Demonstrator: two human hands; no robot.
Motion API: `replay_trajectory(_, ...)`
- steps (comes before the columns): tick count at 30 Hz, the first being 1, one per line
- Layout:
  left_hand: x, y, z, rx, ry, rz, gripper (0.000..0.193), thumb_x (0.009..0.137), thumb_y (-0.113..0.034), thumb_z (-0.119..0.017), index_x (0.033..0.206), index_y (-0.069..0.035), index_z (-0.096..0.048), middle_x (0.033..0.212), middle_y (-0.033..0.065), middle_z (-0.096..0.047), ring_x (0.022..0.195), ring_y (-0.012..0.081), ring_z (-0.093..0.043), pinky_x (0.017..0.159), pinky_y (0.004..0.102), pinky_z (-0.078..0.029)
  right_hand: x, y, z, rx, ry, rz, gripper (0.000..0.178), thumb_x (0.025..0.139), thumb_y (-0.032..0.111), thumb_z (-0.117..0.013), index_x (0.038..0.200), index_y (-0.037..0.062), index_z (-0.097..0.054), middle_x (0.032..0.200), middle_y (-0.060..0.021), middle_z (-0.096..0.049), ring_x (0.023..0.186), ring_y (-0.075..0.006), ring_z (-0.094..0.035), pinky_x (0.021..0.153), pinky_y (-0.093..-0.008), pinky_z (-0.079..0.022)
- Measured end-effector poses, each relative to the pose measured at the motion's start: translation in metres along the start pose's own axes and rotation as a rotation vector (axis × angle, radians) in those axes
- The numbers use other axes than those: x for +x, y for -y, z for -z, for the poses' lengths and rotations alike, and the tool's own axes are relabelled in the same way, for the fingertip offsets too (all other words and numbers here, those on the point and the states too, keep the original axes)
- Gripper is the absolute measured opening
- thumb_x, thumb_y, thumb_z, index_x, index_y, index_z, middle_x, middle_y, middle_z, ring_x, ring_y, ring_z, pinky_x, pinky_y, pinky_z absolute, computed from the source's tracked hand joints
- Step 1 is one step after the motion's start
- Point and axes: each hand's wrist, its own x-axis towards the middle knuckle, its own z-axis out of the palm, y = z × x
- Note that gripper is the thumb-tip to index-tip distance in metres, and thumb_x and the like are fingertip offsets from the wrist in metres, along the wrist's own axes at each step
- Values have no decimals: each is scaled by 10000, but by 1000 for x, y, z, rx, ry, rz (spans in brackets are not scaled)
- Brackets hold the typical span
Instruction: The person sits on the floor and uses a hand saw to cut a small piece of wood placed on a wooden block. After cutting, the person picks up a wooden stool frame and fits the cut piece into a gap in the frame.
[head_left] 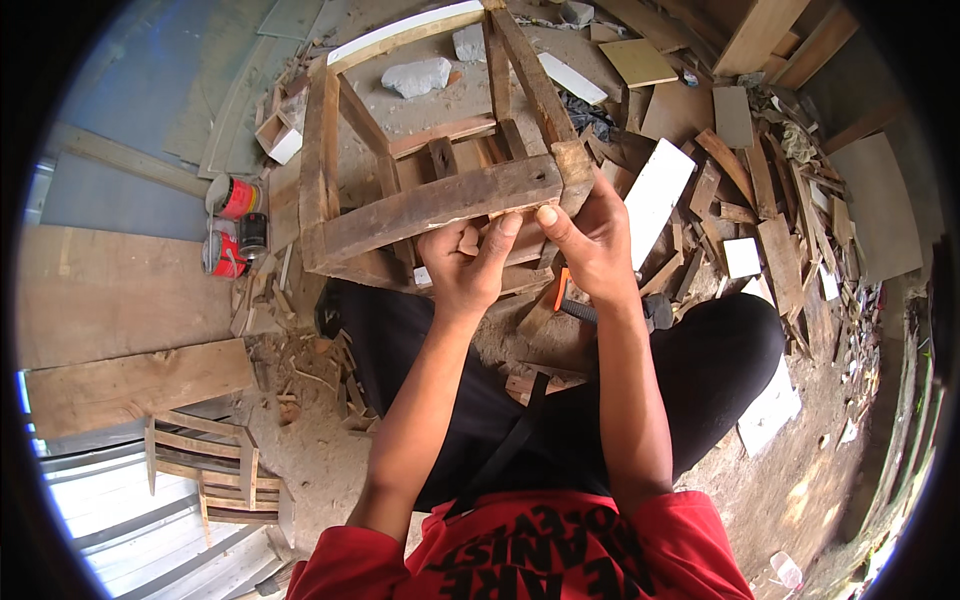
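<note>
A wooden frame, box-shaped like a stool or chair frame with a white strip on its far rail, is tilted up in front of my crossed legs. My left hand grips the near rail from below, its thumb pressed on the lower edge. Close beside it, my right hand holds the same rail near its right corner, thumb also on that edge. The two thumbtips almost meet over a paler, rough stretch of wood. Most fingers are hidden behind the rail. Beneath my right wrist lies a tool with an orange and black handle, partly covered.
Wood offcuts and white boards pile up on the right. Red paint cans and a dark can stand at left, near plywood sheets. A slatted wooden piece lies lower left. Beyond the frame sits a pale stone.
</note>
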Motion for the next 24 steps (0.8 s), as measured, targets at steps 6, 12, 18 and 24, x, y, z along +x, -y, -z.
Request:
replay_trajectory(6,-3,-3,-11,16,-97,-3,209,889,-181,-729,946,20,-715,813,24,-697,712,90,-588,679,240,-457,-1,0,0,-2,-6,-28,432,854,184,-792,1149,-41,-571,1062,-98,-650,997,-148,-587,905,-308,-460)
replay_trajectory(12,-1,9,-4,-30,-57,-63,230,897,-205,-737,932,21,-706,816,20,-690,722,70,-567,666,231,-449,-1,-4,-1,-20,11,-7,474,806,161,-832,1150,-34,-571,1069,-101,-653,1026,-158,-593,884,-307,-482)
replay_trajectory(18,-9,17,-1,-106,-25,37,227,880,-173,-755,967,28,-695,897,23,-701,795,78,-609,694,255,-482,-1,0,4,2,47,-49,498,791,145,-840,1168,-31,-567,1087,-105,-652,1050,-165,-590,915,-325,-486)
replay_trajectory(24,-25,53,33,342,458,81,271,810,-103,-771,1057,-35,-683,1010,142,-698,934,315,-681,807,374,-528,-1,-14,26,-139,154,-191,527,756,177,-867,1164,-36,-612,1087,-106,-678,1021,-169,-619,909,-329,-493)
